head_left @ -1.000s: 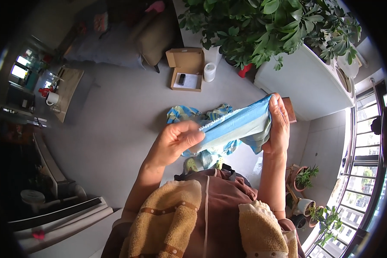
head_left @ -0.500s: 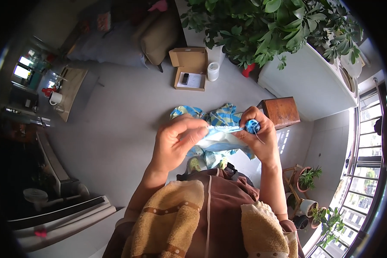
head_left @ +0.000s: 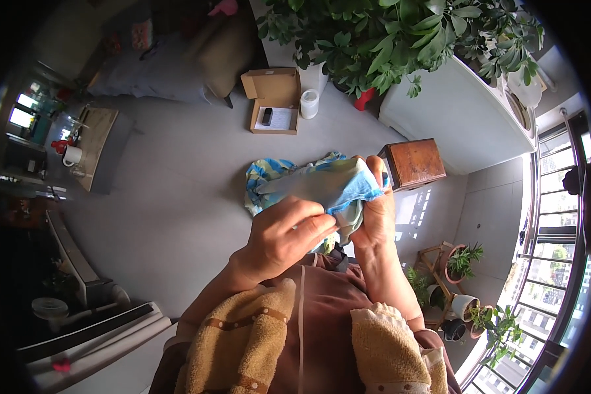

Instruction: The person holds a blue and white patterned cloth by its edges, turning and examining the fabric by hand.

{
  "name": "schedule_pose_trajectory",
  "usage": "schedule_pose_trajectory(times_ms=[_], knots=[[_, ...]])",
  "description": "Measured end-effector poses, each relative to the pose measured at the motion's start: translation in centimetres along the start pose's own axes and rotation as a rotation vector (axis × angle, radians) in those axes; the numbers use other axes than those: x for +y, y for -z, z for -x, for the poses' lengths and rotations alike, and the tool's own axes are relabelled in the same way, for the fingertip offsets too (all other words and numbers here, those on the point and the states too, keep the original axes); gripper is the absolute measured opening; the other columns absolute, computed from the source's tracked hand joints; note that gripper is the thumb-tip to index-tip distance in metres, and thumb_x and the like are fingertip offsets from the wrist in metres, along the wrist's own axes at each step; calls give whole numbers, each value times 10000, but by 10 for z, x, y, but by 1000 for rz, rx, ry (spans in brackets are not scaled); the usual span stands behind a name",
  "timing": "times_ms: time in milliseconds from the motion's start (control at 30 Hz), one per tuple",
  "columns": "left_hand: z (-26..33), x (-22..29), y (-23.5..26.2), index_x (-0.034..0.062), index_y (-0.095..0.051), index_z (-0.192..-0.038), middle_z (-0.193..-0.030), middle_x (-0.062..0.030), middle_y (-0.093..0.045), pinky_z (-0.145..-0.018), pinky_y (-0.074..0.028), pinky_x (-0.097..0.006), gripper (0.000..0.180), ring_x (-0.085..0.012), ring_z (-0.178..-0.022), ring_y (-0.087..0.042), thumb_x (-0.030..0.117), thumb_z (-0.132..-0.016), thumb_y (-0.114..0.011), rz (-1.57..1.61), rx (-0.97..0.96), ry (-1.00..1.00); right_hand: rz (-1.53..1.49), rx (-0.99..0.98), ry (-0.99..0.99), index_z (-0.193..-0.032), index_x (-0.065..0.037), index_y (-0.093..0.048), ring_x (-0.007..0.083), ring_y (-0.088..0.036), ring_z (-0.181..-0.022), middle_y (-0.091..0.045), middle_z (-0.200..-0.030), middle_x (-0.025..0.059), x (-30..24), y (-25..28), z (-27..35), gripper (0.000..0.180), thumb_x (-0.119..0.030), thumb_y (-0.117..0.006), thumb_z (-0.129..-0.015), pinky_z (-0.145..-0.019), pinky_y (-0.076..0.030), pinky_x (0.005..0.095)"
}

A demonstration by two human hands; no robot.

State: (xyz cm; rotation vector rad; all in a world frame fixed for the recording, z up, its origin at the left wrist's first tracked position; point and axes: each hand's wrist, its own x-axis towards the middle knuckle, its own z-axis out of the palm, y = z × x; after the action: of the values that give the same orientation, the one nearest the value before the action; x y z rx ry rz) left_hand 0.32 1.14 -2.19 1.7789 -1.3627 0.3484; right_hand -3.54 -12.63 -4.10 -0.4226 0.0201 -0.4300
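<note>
A blue, yellow and white patterned cloth [head_left: 308, 180] hangs from my hands, its far folds spread low in front of me. My right hand [head_left: 377, 213] is closed on a gathered blue edge, with the thumb and fingers pointing up. Just left of it, my left hand [head_left: 292, 230] pinches the near edge of the same cloth, its fingertips partly hidden in the folds. A small dark blue bit shows beside the right fingertips; I cannot make out what it is.
An open cardboard box [head_left: 274, 118] with a dark device and paper sits on the floor beside a white jar [head_left: 310, 104]. A brown wooden stool [head_left: 415, 163] stands right of the cloth. A leafy plant [head_left: 400, 39] overhangs the far side; potted plants [head_left: 463, 262] line the right.
The cloth's stretched edge has been turned over and bunched up toward my right hand. My left hand has moved lower and closer to the right one. The blue ball and loose thread no longer show.
</note>
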Motion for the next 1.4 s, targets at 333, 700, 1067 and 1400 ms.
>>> schedule_pose_trajectory(times_ms=[333, 700, 1067, 1400], knots=[[-32, 2, -1, 37, -611, -814, -833, -60, -573, -584, -469, -247, 220, -152, -662, -549, -26, -631, -714, 38, 144, 53, -7, -19, -64, -667, -136, -386, 107, -442, -673, -440, -717, -11, 2, 1, 4, 262, 0, -580, -778, -598, -403, 232], [11, -6, 6, 5, -570, -922, -785, -85, -623, -583, -507, -244, 253, -141, -667, -609, -76, -699, -659, 229, 84, 262, -372, 295, -465, -952, -41, -570, 226, -596, -877, -604, -962, 117, -8, 16, 0, 184, -158, -550, -812, -815, -483, 381], [6, -13, 4, -20, -584, -819, -778, -109, -613, -581, -504, -259, 96, -161, -652, -606, -53, -737, -621, 463, 91, 279, -691, 237, -586, -956, 63, -545, 257, -599, -862, -602, -936, 186, -4, 25, -4, 228, -87, -498, -791, -835, -479, 384], [292, -35, 90, 94, -569, -1063, -967, -179, -586, -751, -486, -367, 310, -253, -863, -603, 256, -799, -586, -423, -1240, 967, -717, 268, -447, -912, 44, -566, 256, -601, -861, -613, -914, 177, -27, 26, -5, 214, -114, -488, -790, -829, -480, 390]])
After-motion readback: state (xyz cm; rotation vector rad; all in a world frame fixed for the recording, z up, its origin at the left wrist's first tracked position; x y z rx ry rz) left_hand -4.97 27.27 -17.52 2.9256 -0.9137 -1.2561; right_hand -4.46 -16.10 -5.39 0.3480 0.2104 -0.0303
